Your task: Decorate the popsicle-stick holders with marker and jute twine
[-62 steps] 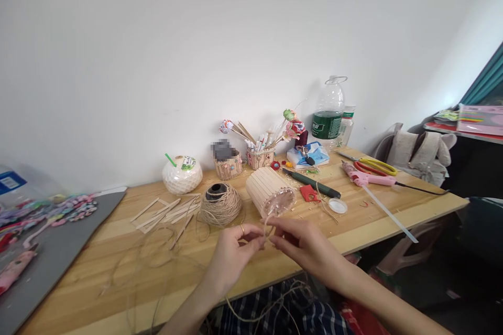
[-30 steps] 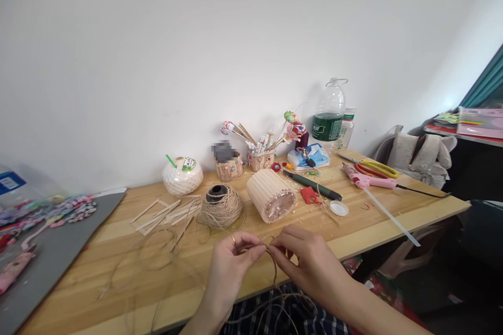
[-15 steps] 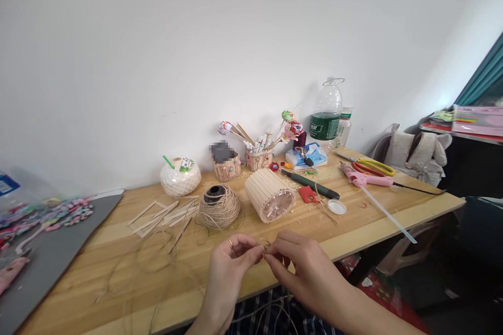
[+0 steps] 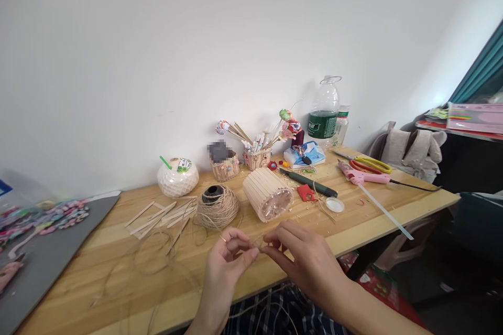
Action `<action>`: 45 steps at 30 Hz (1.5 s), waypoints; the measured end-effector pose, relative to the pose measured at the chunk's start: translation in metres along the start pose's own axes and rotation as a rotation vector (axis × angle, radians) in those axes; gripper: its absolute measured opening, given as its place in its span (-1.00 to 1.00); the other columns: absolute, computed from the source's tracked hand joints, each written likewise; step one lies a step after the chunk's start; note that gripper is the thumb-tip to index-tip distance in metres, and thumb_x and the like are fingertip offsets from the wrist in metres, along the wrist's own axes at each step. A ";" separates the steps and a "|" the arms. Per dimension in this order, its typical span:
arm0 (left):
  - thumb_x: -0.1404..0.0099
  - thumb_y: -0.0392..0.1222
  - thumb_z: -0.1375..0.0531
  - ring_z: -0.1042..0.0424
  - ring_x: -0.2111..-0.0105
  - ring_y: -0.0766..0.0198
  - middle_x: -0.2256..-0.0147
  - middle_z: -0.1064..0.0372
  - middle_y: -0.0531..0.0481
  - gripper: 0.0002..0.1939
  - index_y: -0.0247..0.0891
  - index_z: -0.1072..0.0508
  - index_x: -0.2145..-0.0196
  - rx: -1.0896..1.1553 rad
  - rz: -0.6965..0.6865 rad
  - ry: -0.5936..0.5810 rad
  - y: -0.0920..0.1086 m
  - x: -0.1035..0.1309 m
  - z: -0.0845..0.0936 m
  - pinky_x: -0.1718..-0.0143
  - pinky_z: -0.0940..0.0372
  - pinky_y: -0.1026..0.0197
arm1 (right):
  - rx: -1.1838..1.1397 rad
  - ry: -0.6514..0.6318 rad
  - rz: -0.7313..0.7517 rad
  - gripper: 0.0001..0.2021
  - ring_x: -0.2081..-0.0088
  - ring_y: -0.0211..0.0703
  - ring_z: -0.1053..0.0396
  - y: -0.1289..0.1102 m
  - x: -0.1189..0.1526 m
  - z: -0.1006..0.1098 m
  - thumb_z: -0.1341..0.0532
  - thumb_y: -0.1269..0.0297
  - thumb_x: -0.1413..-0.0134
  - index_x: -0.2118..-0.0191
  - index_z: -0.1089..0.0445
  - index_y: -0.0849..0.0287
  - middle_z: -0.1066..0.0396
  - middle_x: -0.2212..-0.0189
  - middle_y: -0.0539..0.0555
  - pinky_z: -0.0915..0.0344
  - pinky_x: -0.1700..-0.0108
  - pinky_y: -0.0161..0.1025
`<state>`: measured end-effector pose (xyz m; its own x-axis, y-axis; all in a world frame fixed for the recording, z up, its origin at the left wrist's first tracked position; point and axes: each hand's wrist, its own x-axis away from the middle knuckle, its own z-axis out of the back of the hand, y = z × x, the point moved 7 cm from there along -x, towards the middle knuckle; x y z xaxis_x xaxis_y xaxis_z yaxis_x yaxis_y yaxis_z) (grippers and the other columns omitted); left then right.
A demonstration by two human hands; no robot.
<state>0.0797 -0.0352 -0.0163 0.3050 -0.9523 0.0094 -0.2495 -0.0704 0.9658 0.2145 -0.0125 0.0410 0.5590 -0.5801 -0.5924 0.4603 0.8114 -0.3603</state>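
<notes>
Near the table's front edge, my left hand (image 4: 231, 259) pinches a thin strand of twine (image 4: 257, 243) between thumb and fingers. Facing it, my right hand (image 4: 298, 254) is closed on the same strand a short way off. Loose twine also trails over my lap and in loops across the tabletop on the left. Just beyond my left hand sits the ball of twine (image 4: 220, 209), wound round a dark core. A holder faced with wooden sticks (image 4: 264, 193) lies on its side past my fingertips, its clear end toward me.
Loose craft sticks (image 4: 161, 219) lie left of the ball, before a wrapped coconut (image 4: 178, 177). Behind stand two small decorated stick pots, one holding pens and paper flowers. On the right are a green craft knife (image 4: 310, 183), a pink glue gun (image 4: 363, 176), scissors (image 4: 373, 164) and a large bottle (image 4: 324, 115).
My fingertips have drawn slightly apart, with the strand between them showing more. The whole view has shifted a little.
</notes>
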 end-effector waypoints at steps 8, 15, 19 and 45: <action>0.06 -0.23 -0.38 -0.37 0.45 0.32 0.52 -0.41 0.05 -0.77 -0.30 -0.40 0.48 -0.019 0.021 -0.059 0.002 0.002 -0.001 0.37 -0.26 0.32 | -0.009 -0.037 0.134 -0.85 0.40 -0.21 -0.34 -0.013 0.000 0.006 -0.06 0.36 -0.21 0.29 -0.37 0.19 -0.38 0.43 0.05 -0.24 0.40 -0.31; 0.09 -0.24 -0.39 -0.34 0.49 0.36 0.56 -0.39 0.09 -0.76 -0.29 -0.39 0.50 0.030 0.045 -0.062 0.000 0.002 -0.002 0.41 -0.24 0.36 | -0.116 -0.145 0.082 -0.85 0.38 -0.23 -0.36 -0.009 -0.002 0.002 -0.06 0.38 -0.21 0.26 -0.39 0.18 -0.38 0.41 0.06 -0.27 0.36 -0.32; 0.09 -0.24 -0.39 -0.34 0.49 0.36 0.56 -0.39 0.09 -0.76 -0.29 -0.40 0.50 0.024 0.035 -0.070 0.000 0.001 -0.003 0.41 -0.24 0.36 | -0.229 -0.200 0.021 -0.89 0.38 -0.25 -0.34 -0.005 -0.004 -0.002 -0.10 0.41 -0.18 0.32 -0.36 0.19 -0.38 0.41 0.04 -0.26 0.35 -0.33; -0.12 -0.11 -0.22 -0.47 0.32 0.15 0.38 -0.54 -0.09 -0.83 -0.24 -0.55 0.42 -0.313 -0.108 -0.135 0.023 0.005 0.000 0.24 -0.30 0.24 | -0.859 0.046 -0.337 -0.72 0.51 -0.31 -0.13 0.046 -0.019 0.001 -0.11 0.04 -0.13 0.40 -0.20 0.16 -0.14 0.54 -0.07 -0.15 0.46 -0.35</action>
<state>0.0756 -0.0418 0.0062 0.1847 -0.9765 -0.1113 0.0775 -0.0984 0.9921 0.2258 0.0360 0.0362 0.4519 -0.8067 -0.3807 -0.0869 0.3849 -0.9189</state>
